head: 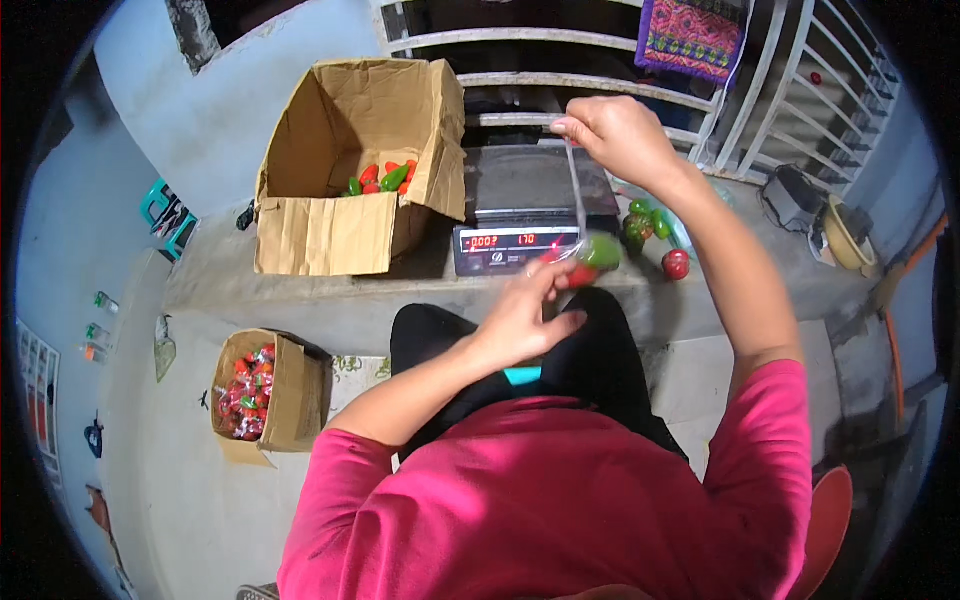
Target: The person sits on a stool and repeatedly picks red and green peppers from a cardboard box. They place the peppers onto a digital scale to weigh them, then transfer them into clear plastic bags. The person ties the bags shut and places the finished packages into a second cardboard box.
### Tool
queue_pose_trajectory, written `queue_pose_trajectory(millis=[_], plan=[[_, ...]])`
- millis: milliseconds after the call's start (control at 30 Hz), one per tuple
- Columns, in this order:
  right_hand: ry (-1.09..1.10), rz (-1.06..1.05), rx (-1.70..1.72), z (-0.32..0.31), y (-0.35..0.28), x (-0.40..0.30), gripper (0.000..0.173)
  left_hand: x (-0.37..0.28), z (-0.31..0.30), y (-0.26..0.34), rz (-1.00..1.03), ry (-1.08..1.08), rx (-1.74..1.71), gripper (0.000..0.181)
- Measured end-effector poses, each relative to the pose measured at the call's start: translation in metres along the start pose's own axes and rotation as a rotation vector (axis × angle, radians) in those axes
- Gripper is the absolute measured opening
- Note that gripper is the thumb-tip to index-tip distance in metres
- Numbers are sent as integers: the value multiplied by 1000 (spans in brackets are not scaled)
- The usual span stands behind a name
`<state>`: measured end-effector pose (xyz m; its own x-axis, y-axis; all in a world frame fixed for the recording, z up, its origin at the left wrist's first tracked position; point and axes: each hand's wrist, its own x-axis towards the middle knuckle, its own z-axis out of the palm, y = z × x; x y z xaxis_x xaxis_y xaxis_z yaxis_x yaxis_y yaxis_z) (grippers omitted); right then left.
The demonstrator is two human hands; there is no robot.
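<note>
High over the scale, my right hand (622,139) pinches the twisted neck of a clear plastic bag (576,187). Red and green peppers (596,255) hang in the bottom of the bag, blurred by motion. My left hand (521,311) is beside them, its fingertips at the bag's left side and its thumb spread away. Behind the bag sits a digital scale (536,176) with a dark flat platform and lit red digits. Left of the scale, an open cardboard box (322,236) holds several red and green peppers (390,178).
Loose green peppers (640,221) and a red pepper (676,264) lie on the concrete ledge (337,296), right of the scale. A smaller cardboard box (304,401) of bagged peppers stands on the floor at left. A yellowish basin (847,236) sits far right; a white metal grille (555,79) rises behind.
</note>
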<state>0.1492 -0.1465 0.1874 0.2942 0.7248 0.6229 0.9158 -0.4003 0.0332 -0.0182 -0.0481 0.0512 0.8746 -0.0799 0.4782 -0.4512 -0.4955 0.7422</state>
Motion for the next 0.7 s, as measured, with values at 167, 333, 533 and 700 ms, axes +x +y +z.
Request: queue_pose_trajectory(millis=[167, 333, 533, 700], plan=[[17, -43, -77, -14, -18, -9, 29, 38, -22, -26, 53, 287, 201, 50], [18, -32, -50, -19, -16, -16, 30, 69, -32, -28, 140, 234, 389, 40], [-8, 91, 34, -15, 9, -34, 30, 50, -40, -28, -255, -237, 44, 17], [-5, 312, 489, -13, 29, -73, 35, 44, -41, -42, -238, -173, -141, 18]])
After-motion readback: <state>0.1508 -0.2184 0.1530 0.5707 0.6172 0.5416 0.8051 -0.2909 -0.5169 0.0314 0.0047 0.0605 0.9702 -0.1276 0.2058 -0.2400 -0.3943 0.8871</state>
